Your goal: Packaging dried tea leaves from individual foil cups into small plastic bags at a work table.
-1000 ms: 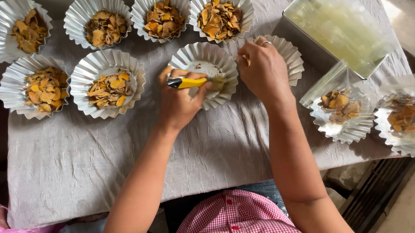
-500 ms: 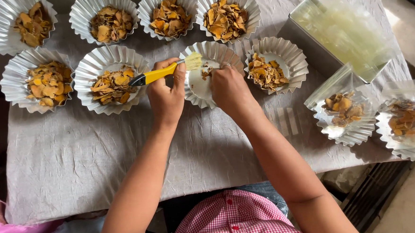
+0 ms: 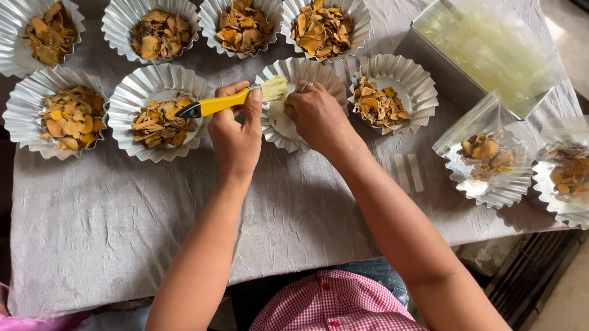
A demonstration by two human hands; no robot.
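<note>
A grey cloth-covered table (image 3: pixel 110 229) was seen from above. At its far left, toward ten o'clock, two fluted foil cups (image 3: pixel 57 121) held orange-brown dried slices, and more filled cups lined the twelve o'clock edge. A further filled cup (image 3: pixel 157 112) sat just left of the hands.

The left hand (image 3: pixel 235 131) was closed around a yellow-handled brush (image 3: pixel 227 102). The handle's dark tip pointed toward nine o'clock, over the filled cup, and the pale bristles pointed toward three o'clock, over the rim of a nearly empty foil cup (image 3: pixel 300 74).

The right hand (image 3: pixel 319 114) rested in that empty cup, at three o'clock from the left hand, fingers curled down onto the foil; whether it gripped anything could not be told. A ring showed on one finger.

Right of it stood another filled cup (image 3: pixel 392 96). At two o'clock lay a metal tray (image 3: pixel 437 60) of clear bags. At three o'clock, two filled cups (image 3: pixel 489 158) sat inside clear bags.
</note>
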